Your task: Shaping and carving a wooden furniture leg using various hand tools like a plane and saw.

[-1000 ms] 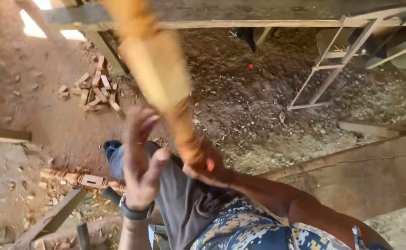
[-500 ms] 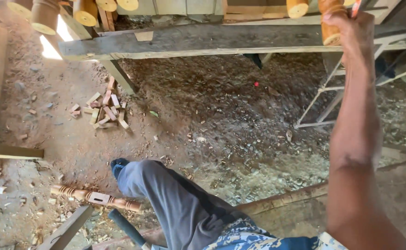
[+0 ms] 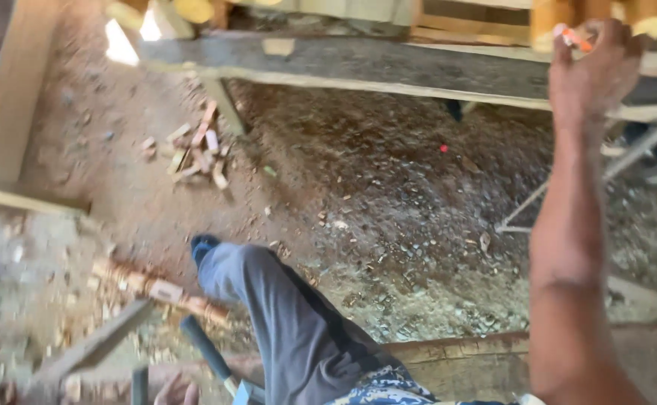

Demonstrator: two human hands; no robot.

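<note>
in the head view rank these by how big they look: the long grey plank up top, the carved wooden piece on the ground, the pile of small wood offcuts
1. Long grey plank, spanning most of the frame.
2. Carved wooden piece and pile of offcuts: these look alike in extent, and the carved piece lies nearer the camera and is blurred, so I would not rank them.

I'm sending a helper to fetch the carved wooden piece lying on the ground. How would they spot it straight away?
Start at the grey trouser leg stretched over the dirt floor. Just left of its knee lies the carved wooden piece, a long turned spindle with a squared pale block midway. Unlike the scattered short offcuts farther away near the bench leg, it is one long, ringed length.
</note>
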